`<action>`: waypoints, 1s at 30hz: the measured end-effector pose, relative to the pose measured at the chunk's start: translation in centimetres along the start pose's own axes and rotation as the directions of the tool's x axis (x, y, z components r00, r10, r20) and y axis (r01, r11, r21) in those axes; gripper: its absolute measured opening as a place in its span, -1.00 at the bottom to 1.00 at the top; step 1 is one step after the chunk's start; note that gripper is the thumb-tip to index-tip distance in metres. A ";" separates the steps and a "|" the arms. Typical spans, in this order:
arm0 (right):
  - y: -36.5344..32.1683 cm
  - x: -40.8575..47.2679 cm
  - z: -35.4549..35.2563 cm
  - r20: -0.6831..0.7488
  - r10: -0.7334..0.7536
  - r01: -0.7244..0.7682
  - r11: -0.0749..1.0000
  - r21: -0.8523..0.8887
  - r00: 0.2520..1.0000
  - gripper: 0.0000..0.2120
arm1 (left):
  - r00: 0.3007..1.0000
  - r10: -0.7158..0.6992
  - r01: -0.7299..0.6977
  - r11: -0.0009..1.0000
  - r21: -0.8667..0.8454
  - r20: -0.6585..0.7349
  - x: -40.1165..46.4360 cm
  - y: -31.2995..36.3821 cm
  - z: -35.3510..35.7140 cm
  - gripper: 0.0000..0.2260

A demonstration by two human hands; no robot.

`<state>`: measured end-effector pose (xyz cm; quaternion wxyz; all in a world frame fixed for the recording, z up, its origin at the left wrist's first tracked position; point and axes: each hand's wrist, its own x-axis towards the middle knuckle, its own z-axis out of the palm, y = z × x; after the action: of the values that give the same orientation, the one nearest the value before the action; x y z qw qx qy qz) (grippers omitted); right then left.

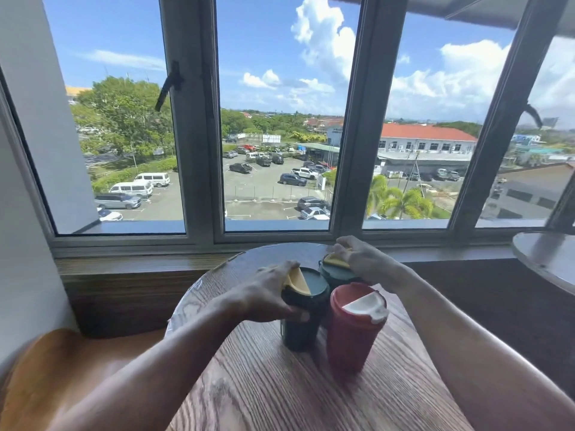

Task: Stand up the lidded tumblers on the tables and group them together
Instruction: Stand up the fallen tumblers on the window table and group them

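Three lidded tumblers stand upright and close together on the round wooden table (264,384). My left hand (264,293) grips the upper rim of the near dark green tumbler (300,329), which has a yellow lid flap. My right hand (362,256) rests on top of the far green tumbler (333,275), covering most of its yellow flap. The red tumbler (351,334) with a white lid flap stands free at the front right, touching or nearly touching the other two.
A wide window with a wooden sill (140,262) runs behind the table. A second round table (547,256) shows at the right edge. A tan seat (62,368) lies at the lower left.
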<state>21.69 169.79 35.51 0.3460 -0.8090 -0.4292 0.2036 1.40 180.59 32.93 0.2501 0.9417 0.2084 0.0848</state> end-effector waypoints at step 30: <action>-0.4 -10.1 -2.2 0.152 0.021 0.041 0.919 -0.391 0.988 -0.25 | 0.994 -0.004 0.005 1.000 0.009 -0.110 -0.4 1.4 0.4 -0.11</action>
<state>17.29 160.64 37.62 0.1437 -0.8418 -0.4907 0.1732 1.62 179.17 33.28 0.2341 0.9362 0.2245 0.1351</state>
